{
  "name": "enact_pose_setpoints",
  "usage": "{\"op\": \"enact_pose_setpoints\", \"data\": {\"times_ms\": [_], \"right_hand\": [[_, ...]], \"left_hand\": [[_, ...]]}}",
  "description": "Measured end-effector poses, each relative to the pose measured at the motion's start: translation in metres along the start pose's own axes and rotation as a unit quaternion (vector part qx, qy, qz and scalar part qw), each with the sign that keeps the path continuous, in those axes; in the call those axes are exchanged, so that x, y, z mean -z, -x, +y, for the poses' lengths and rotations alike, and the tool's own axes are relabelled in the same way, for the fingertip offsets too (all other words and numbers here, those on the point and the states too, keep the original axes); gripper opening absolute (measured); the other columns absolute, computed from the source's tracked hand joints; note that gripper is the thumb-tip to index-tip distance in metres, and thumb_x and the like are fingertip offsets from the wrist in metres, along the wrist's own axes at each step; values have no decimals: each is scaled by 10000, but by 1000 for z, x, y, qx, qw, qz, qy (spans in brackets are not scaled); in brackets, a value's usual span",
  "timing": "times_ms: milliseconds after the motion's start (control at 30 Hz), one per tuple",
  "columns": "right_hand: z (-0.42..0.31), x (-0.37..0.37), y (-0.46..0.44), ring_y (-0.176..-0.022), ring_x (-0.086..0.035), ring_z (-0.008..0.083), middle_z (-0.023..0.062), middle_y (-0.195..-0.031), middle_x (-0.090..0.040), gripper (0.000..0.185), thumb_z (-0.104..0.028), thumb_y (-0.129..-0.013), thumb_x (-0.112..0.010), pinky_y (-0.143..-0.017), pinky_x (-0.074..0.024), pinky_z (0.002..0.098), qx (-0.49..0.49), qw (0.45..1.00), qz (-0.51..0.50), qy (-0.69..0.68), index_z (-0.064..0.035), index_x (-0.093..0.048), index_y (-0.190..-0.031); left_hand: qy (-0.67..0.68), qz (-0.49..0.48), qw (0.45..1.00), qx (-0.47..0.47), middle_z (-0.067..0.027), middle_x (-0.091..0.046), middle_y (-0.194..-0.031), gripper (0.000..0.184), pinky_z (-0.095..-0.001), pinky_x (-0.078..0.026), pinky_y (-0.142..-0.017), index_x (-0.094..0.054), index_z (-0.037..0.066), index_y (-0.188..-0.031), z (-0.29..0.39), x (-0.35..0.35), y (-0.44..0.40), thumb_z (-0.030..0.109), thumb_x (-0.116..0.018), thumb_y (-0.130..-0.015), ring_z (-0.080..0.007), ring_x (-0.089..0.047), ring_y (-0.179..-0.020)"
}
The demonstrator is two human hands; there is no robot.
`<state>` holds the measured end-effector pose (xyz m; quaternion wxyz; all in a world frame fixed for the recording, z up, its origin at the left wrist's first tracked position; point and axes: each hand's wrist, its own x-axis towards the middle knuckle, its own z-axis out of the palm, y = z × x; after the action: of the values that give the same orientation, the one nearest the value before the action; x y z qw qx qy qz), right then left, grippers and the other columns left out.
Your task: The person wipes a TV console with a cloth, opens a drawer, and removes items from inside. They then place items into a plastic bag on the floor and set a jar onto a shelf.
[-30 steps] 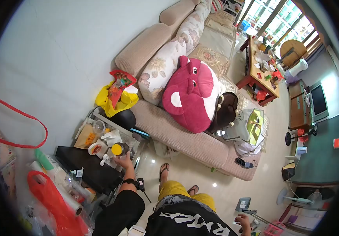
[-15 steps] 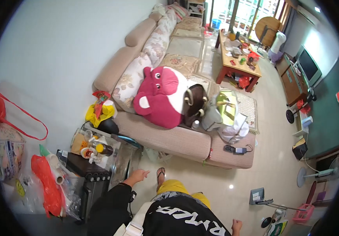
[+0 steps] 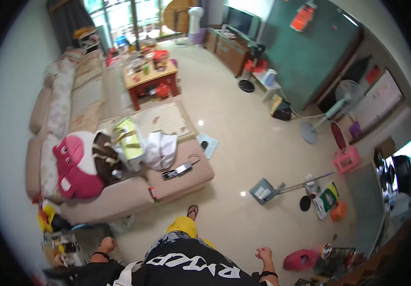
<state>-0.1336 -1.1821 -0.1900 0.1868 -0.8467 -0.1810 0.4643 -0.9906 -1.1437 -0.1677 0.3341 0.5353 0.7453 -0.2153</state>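
Note:
My left hand (image 3: 107, 245) is at the lower left, curled loosely beside the cluttered rack (image 3: 55, 245), touching nothing that shows. My right hand (image 3: 263, 253) hangs at the lower right over the tiled floor, its fingers curled, with no object visible in it. Near the left hand, a dark jar with a yellow lid (image 3: 62, 248) stands on the rack. Beyond the hands is the beige sofa (image 3: 114, 198), which bears a magenta plush toy (image 3: 79, 178), a dark brown bag (image 3: 105, 155) and a white bag (image 3: 160, 150).
A grey dustpan (image 3: 262, 191) lies on the floor ahead to the right, near a pink basket (image 3: 347, 159) and a standing fan (image 3: 327, 114). A wooden coffee table (image 3: 153, 77) stands farther back. The pink bag (image 3: 301, 260) is at the lower right.
The view has swung to the right. My left hand has let go of the yellow-lidded jar and moved away from the rack, its fingers now curled. My right hand has risen into fuller view.

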Motion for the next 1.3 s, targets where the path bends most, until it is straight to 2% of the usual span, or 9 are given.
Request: {"op": "enact_pose_setpoints", "data": {"times_ms": [200,333,367,400,633,933,1000,1067,1300], "right_hand": [[-45,24,-41,-535,-654,191,144,-687,-679,149,-46,-895,-593,-502,-551,316,30,999,-42,4,55,-701,-902],[-73,60,-60,-536,-657,198,127,-682,-679,148,-46,-886,-590,-502,-551,312,-81,995,-12,-53,39,-709,-912],[-91,74,-62,-540,-662,207,127,-674,-674,144,-38,-880,-590,-506,-557,316,-117,990,-4,-78,40,-708,-908],[-106,88,-68,-540,-662,207,127,-674,-674,144,-38,-880,-590,-506,-557,316,-119,989,1,-85,40,-708,-908],[-123,97,-161,-621,-701,252,147,-746,-702,168,-151,-918,-632,-553,-574,334,-122,975,39,-182,-13,-729,-918],[-301,172,-384,-698,-697,176,86,-804,-723,134,-166,-868,-697,-600,-549,340,-3,979,-190,78,-39,-716,-906],[-388,190,-431,-658,-691,164,89,-767,-715,133,-134,-826,-706,-585,-549,327,-73,996,-53,-7,-18,-721,-891],[-475,213,-475,-617,-685,173,100,-693,-693,153,-134,-803,-712,-580,-555,333,55,995,-19,87,8,-719,-858],[-732,207,-638,-615,-693,178,116,-706,-701,163,-153,-878,-682,-550,-557,288,90,992,3,83,5,-719,-891]], "left_hand": [[9,-40,998,55,-142,-737,-1018,421,-408,-516,-918,-766,83,-1025,137,103,-136,463,-640,-895,-310,-692,-999],[-94,-57,983,-145,-169,-707,-830,390,-434,-534,-693,-719,34,-888,361,230,-217,420,-666,-889,-318,-682,-759],[-107,23,927,-357,-178,-692,-826,344,-478,-524,-712,-699,50,-920,364,188,-336,388,-681,-859,-340,-672,-790],[-133,-19,943,-305,-186,-705,-1077,437,-450,-532,-873,-720,100,-1088,437,221,-350,472,-615,-885,-368,-669,-1000],[86,29,886,-455,-171,-720,-980,361,-422,-546,-788,-668,74,-1150,770,409,-297,340,-652,-907,-334,-695,-890],[21,-29,973,-226,-187,-724,-1028,393,-401,-537,-861,-742,78,-1078,707,357,-433,393,-674,-853,-343,-688,-957],[16,-112,980,-161,-172,-730,-1042,404,-400,-535,-885,-751,77,-1054,653,340,-448,414,-680,-843,-329,-692,-969],[21,-140,984,-104,-145,-740,-1018,404,-393,-553,-833,-748,74,-1062,627,338,-456,409,-687,-844,-291,-710,-905],[218,-137,962,96,-117,-742,-921,471,-364,-582,-671,-683,25,-1184,665,419,-503,397,-656,-896,-215,-713,-790]]}}
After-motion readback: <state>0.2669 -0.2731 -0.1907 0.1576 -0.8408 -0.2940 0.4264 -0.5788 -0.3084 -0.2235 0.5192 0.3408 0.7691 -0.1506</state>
